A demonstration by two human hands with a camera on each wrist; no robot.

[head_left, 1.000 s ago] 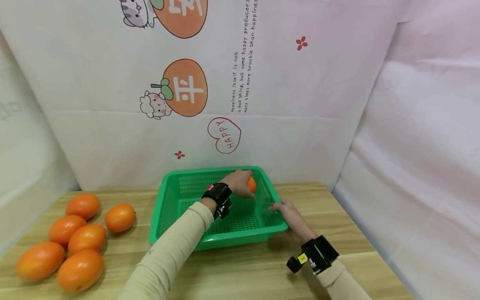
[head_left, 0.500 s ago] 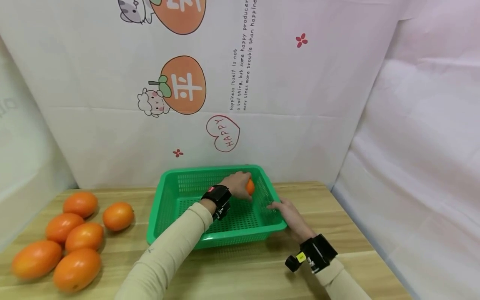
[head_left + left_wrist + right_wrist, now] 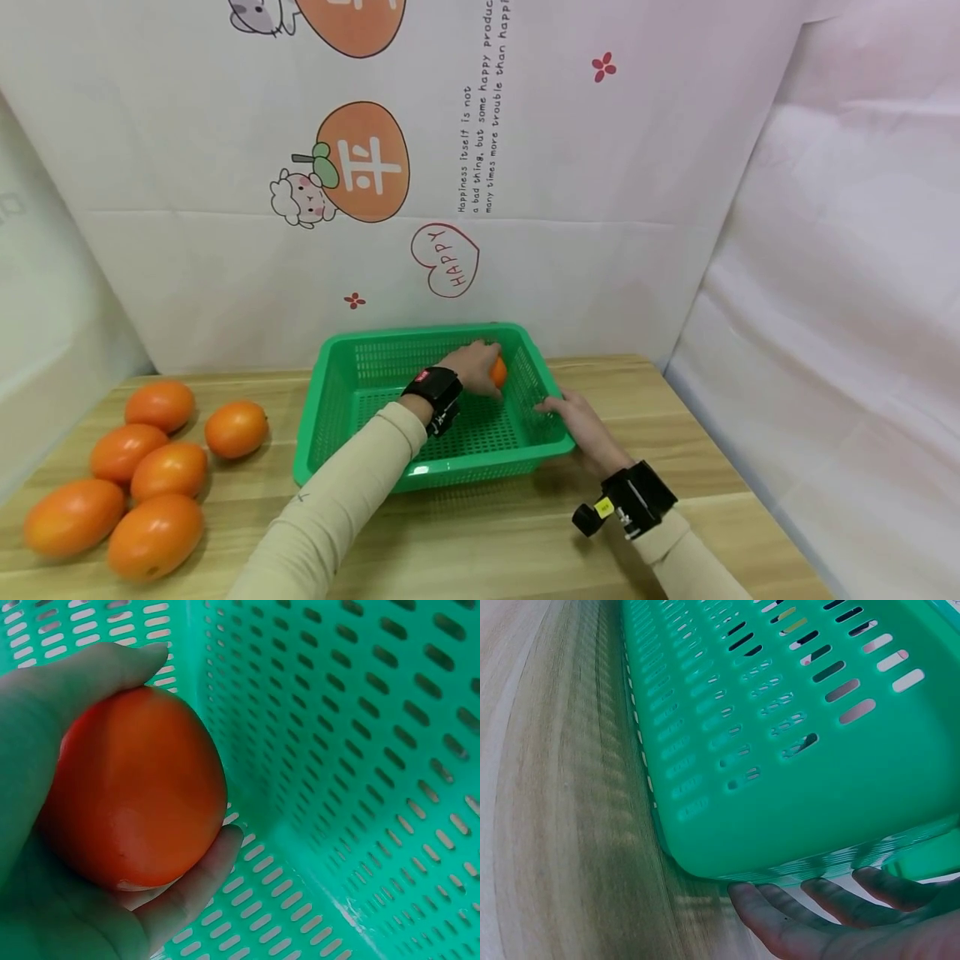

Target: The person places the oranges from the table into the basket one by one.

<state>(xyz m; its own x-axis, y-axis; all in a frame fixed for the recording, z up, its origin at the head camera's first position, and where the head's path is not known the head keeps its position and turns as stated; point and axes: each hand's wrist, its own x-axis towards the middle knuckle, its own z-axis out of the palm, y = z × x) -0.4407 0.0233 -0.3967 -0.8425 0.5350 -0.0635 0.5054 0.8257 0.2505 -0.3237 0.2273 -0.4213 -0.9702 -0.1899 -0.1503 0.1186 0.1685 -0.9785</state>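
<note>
My left hand (image 3: 472,367) reaches into the green plastic basket (image 3: 480,472) and holds a smooth, round orange fruit (image 3: 142,787) near the basket's back right corner. In the left wrist view the thumb lies over the fruit's top and fingers curl beneath it, close over the slotted floor. At the basket's right side is my right hand (image 3: 588,429), its thumb over the rim and its fingers against the outer wall. The right wrist view has those fingertips (image 3: 742,894) along the wall's lower part.
Several more orange fruits (image 3: 168,473) lie in a cluster on the wooden table (image 3: 465,550), left of the basket. A printed white cloth (image 3: 585,250) hangs right behind the basket, and a white sheet (image 3: 840,292) stands to the right.
The head view has shifted a little. My left hand with the fruit has sunk slightly deeper into the basket; the right hand keeps its place at the basket's side.
</note>
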